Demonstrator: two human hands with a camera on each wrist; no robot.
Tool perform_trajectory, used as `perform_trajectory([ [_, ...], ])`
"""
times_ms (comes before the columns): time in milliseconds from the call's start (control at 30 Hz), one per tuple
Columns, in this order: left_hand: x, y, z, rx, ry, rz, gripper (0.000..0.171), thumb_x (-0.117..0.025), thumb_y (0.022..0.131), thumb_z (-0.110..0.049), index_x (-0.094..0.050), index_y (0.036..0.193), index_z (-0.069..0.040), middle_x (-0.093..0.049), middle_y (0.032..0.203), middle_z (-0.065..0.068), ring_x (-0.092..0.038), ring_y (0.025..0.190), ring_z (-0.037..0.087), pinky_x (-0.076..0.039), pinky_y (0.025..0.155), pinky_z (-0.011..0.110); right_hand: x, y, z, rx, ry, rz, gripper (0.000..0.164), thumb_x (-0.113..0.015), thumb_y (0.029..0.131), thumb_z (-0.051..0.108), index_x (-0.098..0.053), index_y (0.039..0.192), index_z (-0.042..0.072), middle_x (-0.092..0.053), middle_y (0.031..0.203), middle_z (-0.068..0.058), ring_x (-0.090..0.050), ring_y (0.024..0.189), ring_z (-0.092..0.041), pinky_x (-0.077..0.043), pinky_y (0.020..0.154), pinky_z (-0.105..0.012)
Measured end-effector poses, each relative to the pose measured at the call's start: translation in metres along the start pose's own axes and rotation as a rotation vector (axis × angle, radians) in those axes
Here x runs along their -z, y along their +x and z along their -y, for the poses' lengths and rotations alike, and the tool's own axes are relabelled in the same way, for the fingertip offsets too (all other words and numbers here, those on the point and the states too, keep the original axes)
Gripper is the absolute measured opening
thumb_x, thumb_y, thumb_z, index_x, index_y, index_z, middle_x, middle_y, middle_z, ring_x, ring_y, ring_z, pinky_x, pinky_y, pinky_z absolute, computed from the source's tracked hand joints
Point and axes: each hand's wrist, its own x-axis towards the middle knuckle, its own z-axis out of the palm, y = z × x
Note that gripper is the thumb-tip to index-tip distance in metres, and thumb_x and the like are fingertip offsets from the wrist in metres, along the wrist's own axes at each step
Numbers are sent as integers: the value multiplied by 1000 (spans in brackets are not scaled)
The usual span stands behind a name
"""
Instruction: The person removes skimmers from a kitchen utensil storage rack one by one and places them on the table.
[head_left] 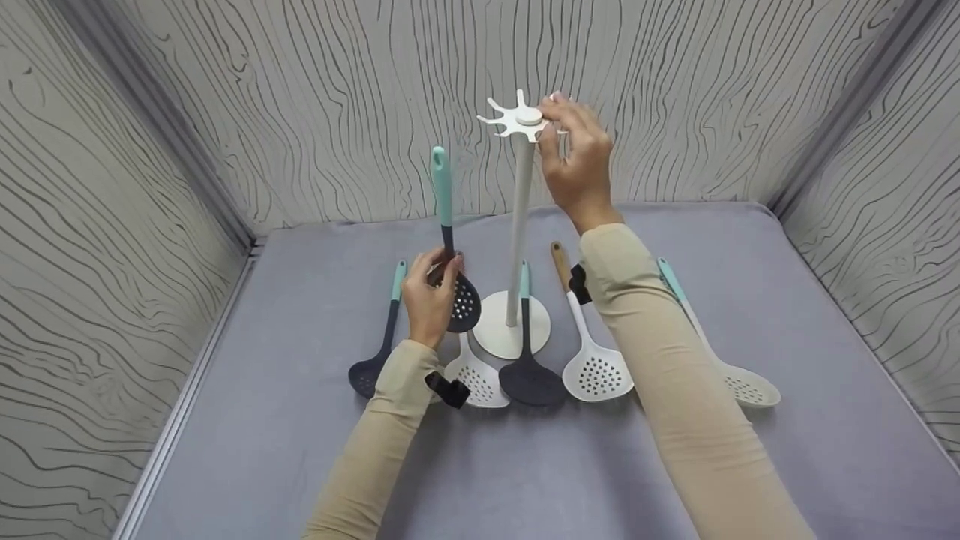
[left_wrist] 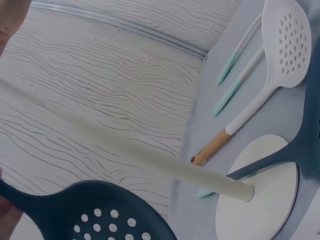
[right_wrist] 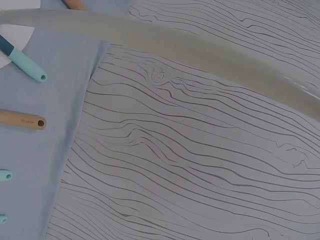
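Observation:
My left hand (head_left: 431,296) pinches a dark skimmer (head_left: 465,309) low on its shaft, just above the perforated head; its teal handle points up. In the left wrist view the skimmer's head (left_wrist: 100,210) fills the lower left. A white utensil stand (head_left: 521,225) rises on a round base (head_left: 491,330) and bears a wheel of curved hooks (head_left: 517,120) at its top. With thumb and fingers, my right hand (head_left: 577,154) grips the right side of that hook wheel. Only the pole (right_wrist: 175,45) shows near it in the right wrist view; the hand itself is out of that frame.
Around the stand's base lie a dark perforated ladle (head_left: 367,375), a white slotted turner (head_left: 480,382), a dark solid turner (head_left: 531,379), a wooden-handled white skimmer (head_left: 598,373) and a teal-handled white skimmer (head_left: 750,386). Wood-patterned panels (head_left: 337,112) enclose the cloth-covered table (head_left: 285,360).

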Motion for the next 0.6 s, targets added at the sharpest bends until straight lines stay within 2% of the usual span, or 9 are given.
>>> perform_trajectory([
  [100, 5, 2, 1, -1, 8, -9, 20, -64, 90, -5, -67, 105, 7, -65, 99, 22, -67, 100, 32, -57, 93, 25, 0, 0, 0, 0, 0, -2, 34, -47, 91, 13, -67, 111, -4, -67, 122, -21, -57, 126, -34, -41, 115, -33],
  [333, 16, 5, 3, -25, 28, -48, 17, -65, 89, -4, -68, 103, 6, -67, 97, 20, -68, 98, 32, -58, 92, 30, 0, 0, 1, -3, 7, 3, 33, -46, 91, 11, -67, 111, -5, -66, 122, -22, -56, 127, -35, -40, 116, -33],
  [600, 27, 5, 4, 32, -6, -66, 19, -65, 89, -4, -68, 104, 6, -65, 100, 22, -68, 99, 33, -58, 92, 28, 0, 0, 0, 8, 9, -3, 34, -46, 91, 13, -67, 111, -4, -67, 121, -22, -57, 125, -35, -41, 115, -33],
])
